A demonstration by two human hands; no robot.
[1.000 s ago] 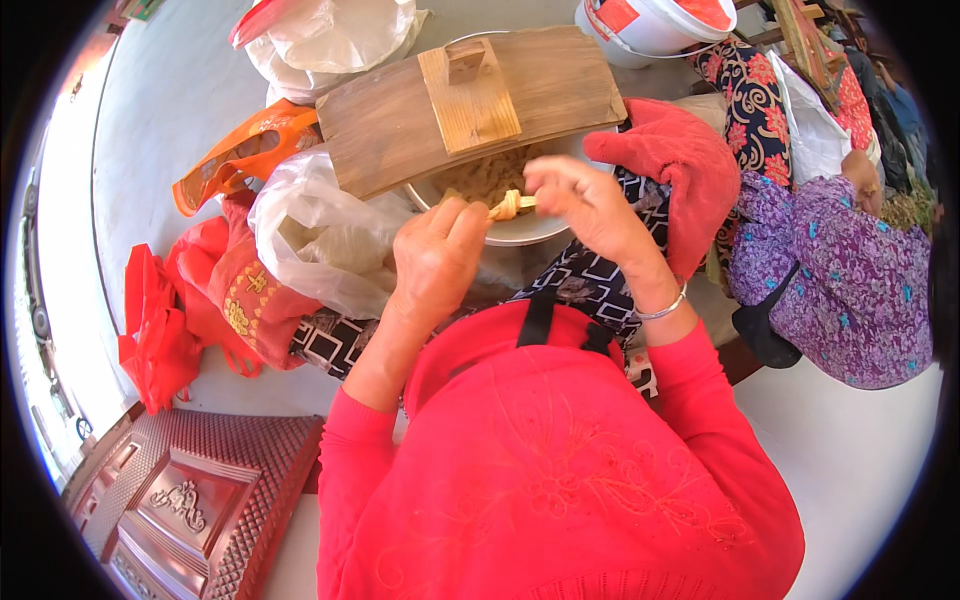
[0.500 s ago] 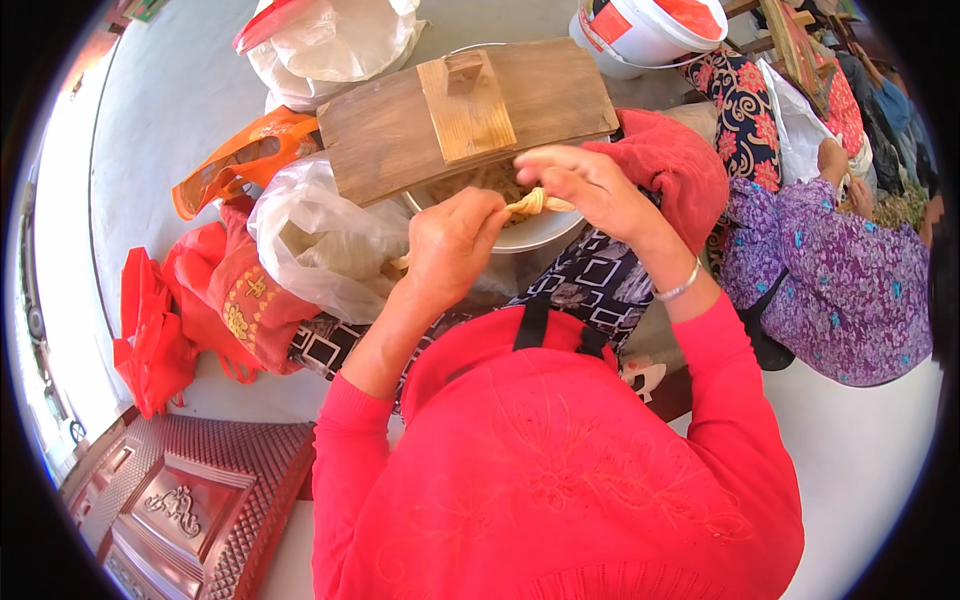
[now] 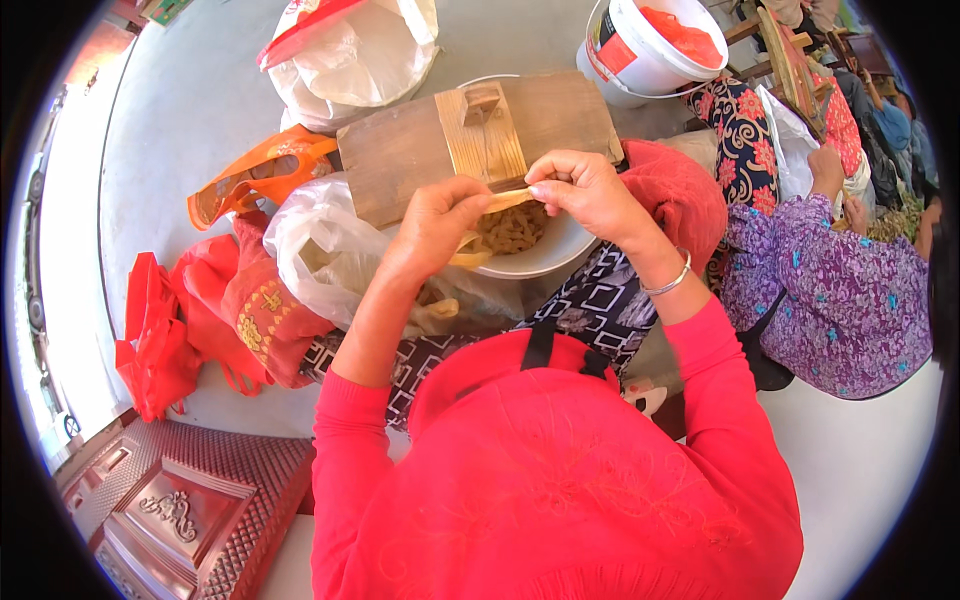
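Left hand [image 3: 440,222] and right hand [image 3: 588,195], slightly apart, pinch a yellowish strip [image 3: 509,200] between them; its long axis runs left to right, rightward part slightly farther from the body, over the bowl [image 3: 574,241] beside the wooden board [image 3: 392,165].

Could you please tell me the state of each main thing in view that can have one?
Yellowish strip: pinched between both hands
Left hand: pinching the strip
Right hand: pinching the strip
Bowl: partly covered, holding yellowish pieces
Wooden board: lying over the bowl
White bucket: open-topped, red material inside
Translucent plastic bag: open
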